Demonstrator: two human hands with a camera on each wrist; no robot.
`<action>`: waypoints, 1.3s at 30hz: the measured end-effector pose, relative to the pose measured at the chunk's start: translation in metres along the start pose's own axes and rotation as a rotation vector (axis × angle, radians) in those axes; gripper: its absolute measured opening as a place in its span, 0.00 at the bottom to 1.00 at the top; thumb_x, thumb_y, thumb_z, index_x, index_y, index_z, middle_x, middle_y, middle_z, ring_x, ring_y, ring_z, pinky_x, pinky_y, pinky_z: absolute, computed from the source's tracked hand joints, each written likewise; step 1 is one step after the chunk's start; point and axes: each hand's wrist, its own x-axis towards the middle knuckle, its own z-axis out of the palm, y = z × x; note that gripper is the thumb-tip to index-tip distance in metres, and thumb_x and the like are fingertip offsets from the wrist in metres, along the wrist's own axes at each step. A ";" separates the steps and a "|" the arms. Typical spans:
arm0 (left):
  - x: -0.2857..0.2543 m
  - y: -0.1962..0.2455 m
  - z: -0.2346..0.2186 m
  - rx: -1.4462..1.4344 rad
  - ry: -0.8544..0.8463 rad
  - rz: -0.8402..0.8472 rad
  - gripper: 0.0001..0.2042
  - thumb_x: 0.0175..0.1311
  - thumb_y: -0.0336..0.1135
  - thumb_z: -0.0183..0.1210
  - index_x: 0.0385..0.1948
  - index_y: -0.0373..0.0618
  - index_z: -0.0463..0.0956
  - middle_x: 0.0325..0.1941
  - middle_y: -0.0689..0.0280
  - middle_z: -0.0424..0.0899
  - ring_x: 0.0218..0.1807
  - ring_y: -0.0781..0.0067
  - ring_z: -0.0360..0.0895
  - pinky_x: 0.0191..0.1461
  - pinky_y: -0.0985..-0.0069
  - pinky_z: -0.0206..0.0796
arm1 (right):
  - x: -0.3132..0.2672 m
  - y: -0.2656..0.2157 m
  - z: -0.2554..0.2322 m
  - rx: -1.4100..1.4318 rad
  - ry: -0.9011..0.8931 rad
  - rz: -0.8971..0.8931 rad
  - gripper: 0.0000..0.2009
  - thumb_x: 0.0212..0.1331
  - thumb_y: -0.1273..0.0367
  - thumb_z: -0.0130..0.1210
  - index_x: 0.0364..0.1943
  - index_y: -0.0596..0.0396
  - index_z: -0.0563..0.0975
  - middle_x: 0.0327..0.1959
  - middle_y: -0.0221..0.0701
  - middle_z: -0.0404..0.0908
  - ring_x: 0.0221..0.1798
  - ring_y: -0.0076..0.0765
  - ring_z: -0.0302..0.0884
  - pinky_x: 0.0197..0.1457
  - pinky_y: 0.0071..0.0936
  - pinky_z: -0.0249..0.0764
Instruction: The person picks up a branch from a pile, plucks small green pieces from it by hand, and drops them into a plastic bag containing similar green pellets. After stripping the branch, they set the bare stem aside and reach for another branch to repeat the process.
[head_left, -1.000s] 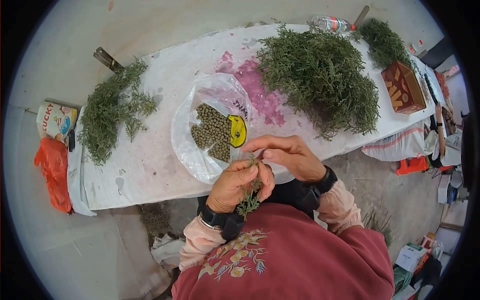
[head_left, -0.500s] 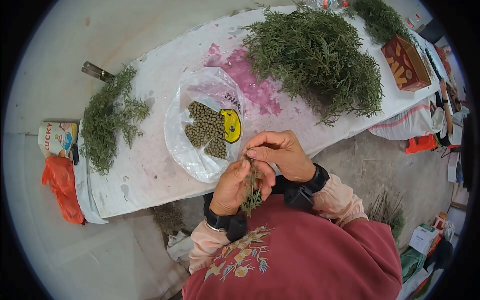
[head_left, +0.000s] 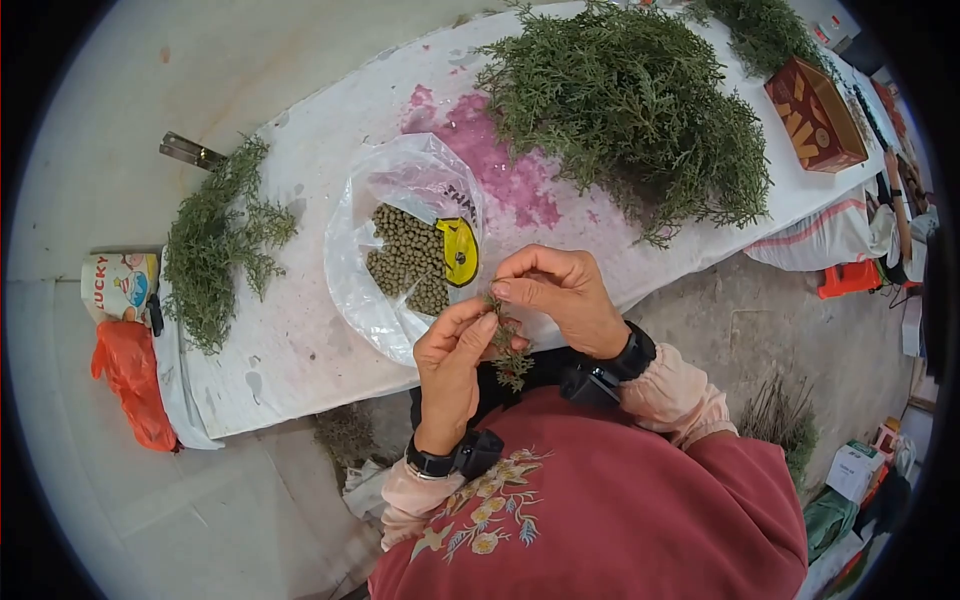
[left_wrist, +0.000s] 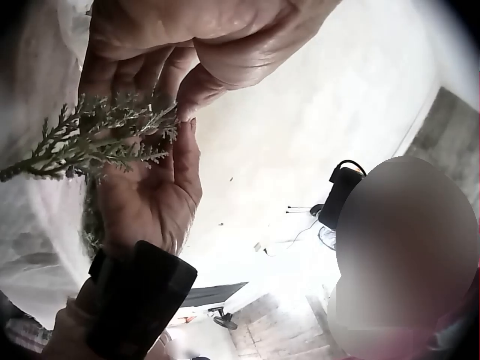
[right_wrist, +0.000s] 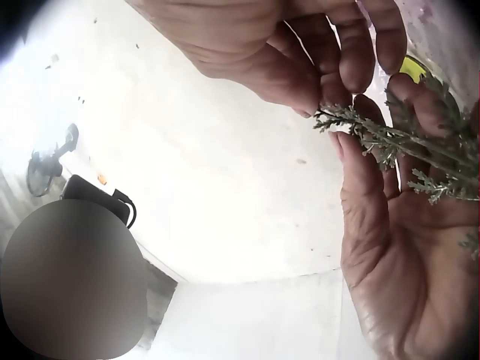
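A small green conifer sprig [head_left: 513,362] lies between the two hands, close to the person's front. The left hand [head_left: 447,370] holds it with thumb and fingers, the leafy end hanging below the palm. With thumb and index finger the right hand [head_left: 575,305] pinches the sprig's upper tip. In the right wrist view, the tip of the sprig [right_wrist: 386,141] meets the fingertips, its stems crossing the left palm. Just beyond the hands stands an open clear plastic bag [head_left: 350,270] with many round brownish-green pellets [head_left: 408,255] and a yellow tag [head_left: 459,252] in it.
A large heap of green branches [head_left: 620,110] covers the table's back right; a smaller bunch [head_left: 215,250] lies left. A red-brown box [head_left: 805,115] stands at the right end. An orange-red bag [head_left: 135,385] hangs at the left edge. The white tabletop [head_left: 270,350] has pink stains.
The right hand has come from an outstretched pose to a pinch on the sprig's tip. Both hands and the sprig have shifted slightly up toward the bag; the view has tilted a little.
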 end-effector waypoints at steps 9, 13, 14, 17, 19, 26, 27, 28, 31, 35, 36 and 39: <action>0.002 0.011 -0.004 0.208 0.065 0.066 0.08 0.59 0.27 0.56 0.40 0.37 0.74 0.34 0.64 0.79 0.32 0.76 0.77 0.35 0.80 0.70 | 0.003 0.013 -0.008 -0.083 -0.034 -0.018 0.04 0.57 0.73 0.52 0.33 0.61 0.76 0.30 0.26 0.77 0.35 0.18 0.71 0.40 0.17 0.67; 0.016 0.033 -0.042 0.836 0.313 0.337 0.07 0.56 0.24 0.57 0.36 0.37 0.77 0.32 0.66 0.79 0.31 0.79 0.75 0.32 0.83 0.67 | 0.004 0.022 -0.011 0.052 -0.048 0.045 0.04 0.57 0.74 0.52 0.32 0.61 0.76 0.30 0.26 0.77 0.34 0.18 0.71 0.39 0.17 0.67; 0.021 0.031 -0.046 0.839 0.322 0.336 0.07 0.56 0.24 0.57 0.36 0.37 0.77 0.32 0.66 0.79 0.31 0.79 0.75 0.32 0.83 0.67 | 0.005 0.024 -0.011 0.105 -0.032 0.088 0.04 0.57 0.74 0.52 0.32 0.61 0.76 0.31 0.27 0.77 0.34 0.18 0.71 0.38 0.17 0.67; 0.034 0.021 -0.058 1.057 0.197 0.362 0.08 0.53 0.21 0.57 0.36 0.38 0.77 0.29 0.65 0.77 0.29 0.76 0.74 0.31 0.80 0.66 | 0.007 0.029 -0.009 0.035 -0.043 0.050 0.04 0.57 0.74 0.52 0.32 0.61 0.76 0.30 0.26 0.77 0.33 0.18 0.71 0.38 0.17 0.67; 0.037 0.021 -0.059 1.145 0.177 0.422 0.09 0.52 0.21 0.57 0.36 0.38 0.77 0.29 0.63 0.76 0.29 0.70 0.74 0.31 0.78 0.66 | 0.009 0.033 -0.007 0.003 -0.044 0.031 0.04 0.57 0.74 0.52 0.32 0.61 0.76 0.30 0.26 0.76 0.32 0.18 0.70 0.37 0.17 0.67; 0.043 0.016 -0.061 1.315 0.105 0.546 0.08 0.50 0.21 0.56 0.33 0.37 0.76 0.28 0.56 0.73 0.29 0.51 0.73 0.32 0.68 0.66 | 0.010 0.042 -0.007 -0.092 0.023 -0.018 0.04 0.56 0.75 0.52 0.31 0.61 0.76 0.28 0.25 0.77 0.31 0.17 0.70 0.37 0.16 0.67; 0.045 0.017 -0.062 1.305 0.100 0.530 0.07 0.51 0.22 0.56 0.33 0.37 0.76 0.28 0.56 0.72 0.29 0.53 0.73 0.31 0.69 0.66 | 0.010 0.043 -0.006 -0.092 0.023 -0.016 0.04 0.56 0.75 0.52 0.31 0.61 0.76 0.28 0.25 0.77 0.31 0.17 0.70 0.37 0.16 0.67; 0.046 0.018 -0.063 1.294 0.096 0.515 0.07 0.51 0.22 0.55 0.32 0.37 0.76 0.27 0.57 0.72 0.28 0.55 0.74 0.31 0.70 0.66 | 0.011 0.043 -0.005 -0.105 0.024 -0.020 0.04 0.56 0.75 0.52 0.31 0.62 0.76 0.28 0.25 0.77 0.31 0.17 0.70 0.37 0.16 0.67; 0.046 0.019 -0.062 1.212 0.119 0.522 0.06 0.53 0.22 0.55 0.32 0.37 0.76 0.27 0.58 0.73 0.27 0.60 0.74 0.30 0.71 0.66 | 0.012 0.041 -0.002 -0.134 0.028 -0.029 0.04 0.56 0.75 0.52 0.32 0.62 0.76 0.28 0.25 0.77 0.31 0.17 0.70 0.37 0.17 0.67; 0.037 0.025 -0.056 0.767 0.172 0.380 0.05 0.57 0.23 0.54 0.33 0.36 0.77 0.27 0.61 0.76 0.26 0.70 0.73 0.29 0.74 0.66 | 0.011 0.042 0.004 -0.088 0.035 -0.034 0.04 0.56 0.75 0.52 0.32 0.62 0.76 0.28 0.25 0.77 0.31 0.17 0.70 0.38 0.17 0.67; 0.033 0.028 -0.053 0.459 0.172 0.206 0.06 0.58 0.23 0.54 0.34 0.36 0.77 0.28 0.61 0.77 0.26 0.73 0.72 0.29 0.75 0.65 | 0.012 0.043 0.005 -0.093 0.032 -0.039 0.04 0.56 0.75 0.52 0.32 0.62 0.76 0.28 0.25 0.77 0.31 0.17 0.70 0.38 0.17 0.67; 0.031 0.022 -0.052 0.022 0.136 -0.018 0.06 0.59 0.24 0.54 0.37 0.35 0.77 0.30 0.61 0.78 0.26 0.76 0.72 0.29 0.77 0.65 | 0.014 0.046 0.010 -0.104 0.020 -0.048 0.04 0.56 0.75 0.52 0.32 0.62 0.76 0.28 0.25 0.76 0.31 0.17 0.70 0.37 0.16 0.67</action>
